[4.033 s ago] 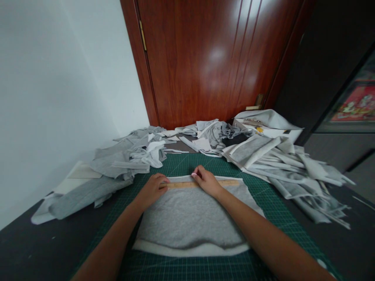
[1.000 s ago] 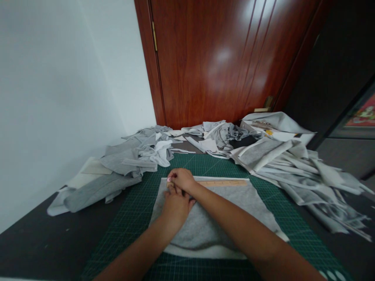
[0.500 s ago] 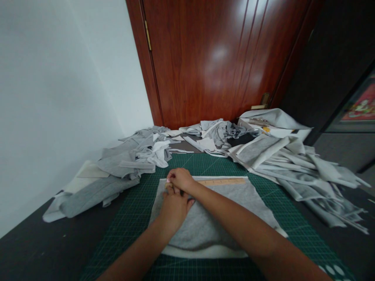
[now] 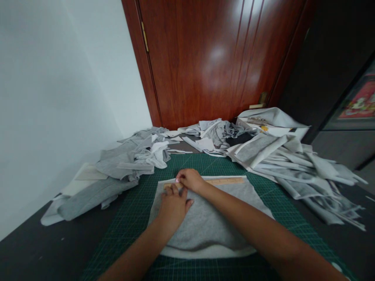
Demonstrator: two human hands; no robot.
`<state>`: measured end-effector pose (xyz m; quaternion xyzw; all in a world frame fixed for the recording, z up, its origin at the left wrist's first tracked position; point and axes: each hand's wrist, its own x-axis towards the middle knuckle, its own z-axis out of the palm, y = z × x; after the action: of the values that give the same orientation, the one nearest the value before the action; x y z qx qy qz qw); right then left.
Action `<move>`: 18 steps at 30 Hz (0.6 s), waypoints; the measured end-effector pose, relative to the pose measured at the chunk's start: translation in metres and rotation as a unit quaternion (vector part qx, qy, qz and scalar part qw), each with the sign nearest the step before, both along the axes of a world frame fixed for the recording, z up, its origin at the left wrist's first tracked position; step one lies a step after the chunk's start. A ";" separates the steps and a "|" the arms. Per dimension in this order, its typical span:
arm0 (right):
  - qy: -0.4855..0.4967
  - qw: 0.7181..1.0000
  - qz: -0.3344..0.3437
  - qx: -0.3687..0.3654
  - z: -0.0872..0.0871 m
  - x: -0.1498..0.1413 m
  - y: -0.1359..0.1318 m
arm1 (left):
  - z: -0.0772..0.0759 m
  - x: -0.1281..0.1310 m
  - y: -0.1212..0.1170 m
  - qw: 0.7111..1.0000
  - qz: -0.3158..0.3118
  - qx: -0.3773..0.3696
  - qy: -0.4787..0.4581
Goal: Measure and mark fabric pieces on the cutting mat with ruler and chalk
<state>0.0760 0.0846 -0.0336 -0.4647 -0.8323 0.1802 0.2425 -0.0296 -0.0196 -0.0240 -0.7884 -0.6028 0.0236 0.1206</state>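
A grey fabric piece (image 4: 216, 218) with a pale underside lies flat on the green cutting mat (image 4: 129, 226). Along its far edge rests a wooden ruler (image 4: 224, 181). My left hand (image 4: 172, 205) presses on the ruler's left part, fingers spread and lying flat. Crossing over from the right, my right hand (image 4: 191, 180) pinches a small pinkish-white piece (image 4: 177, 180), possibly tailor's chalk, at the ruler's far edge. That piece is mostly hidden by the fingers, and the middle of the ruler is covered by my right hand.
Grey and white fabric scraps (image 4: 117, 164) are heaped at the left by the wall. More scraps (image 4: 215, 134) lie at the back before the wooden door (image 4: 193, 62). At the right are a stack of fabric strips (image 4: 281, 160) and a white box (image 4: 295, 132) with fabric on top.
My right hand has slid rightward along the ruler's far edge with the small piece. More of the ruler's left end shows. My left hand stays nearly in place.
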 end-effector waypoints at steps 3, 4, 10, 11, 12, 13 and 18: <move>0.008 1.000 -0.005 -0.004 -0.001 0.011 0.000 | -0.001 0.000 0.000 1.000 -0.001 0.007 0.006; 0.012 1.000 -0.004 -0.006 -0.002 0.015 0.000 | -0.001 0.000 0.000 1.000 -0.002 0.007 0.007; 0.034 0.999 0.006 -0.003 -0.002 0.040 -0.002 | 0.003 0.001 0.000 1.000 -0.003 -0.001 0.019; 0.036 0.999 0.005 -0.002 -0.002 0.045 -0.002 | 0.004 0.001 0.000 1.000 -0.003 0.000 0.022; 0.037 0.999 0.003 0.000 -0.002 0.050 -0.003 | 0.004 0.001 0.000 1.000 -0.006 0.001 0.025; 0.039 0.999 0.001 0.002 -0.002 0.055 -0.003 | 0.004 0.001 0.000 1.000 -0.007 0.002 0.028; 0.061 0.998 0.005 0.013 -0.006 0.081 -0.006 | 0.001 -0.001 0.001 0.999 -0.008 0.006 0.033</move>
<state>0.1574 0.0785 -0.0398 -0.4454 -0.8208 0.1987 0.2975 -0.0301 -0.0189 -0.0228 -0.7912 -0.5923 0.0447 0.1456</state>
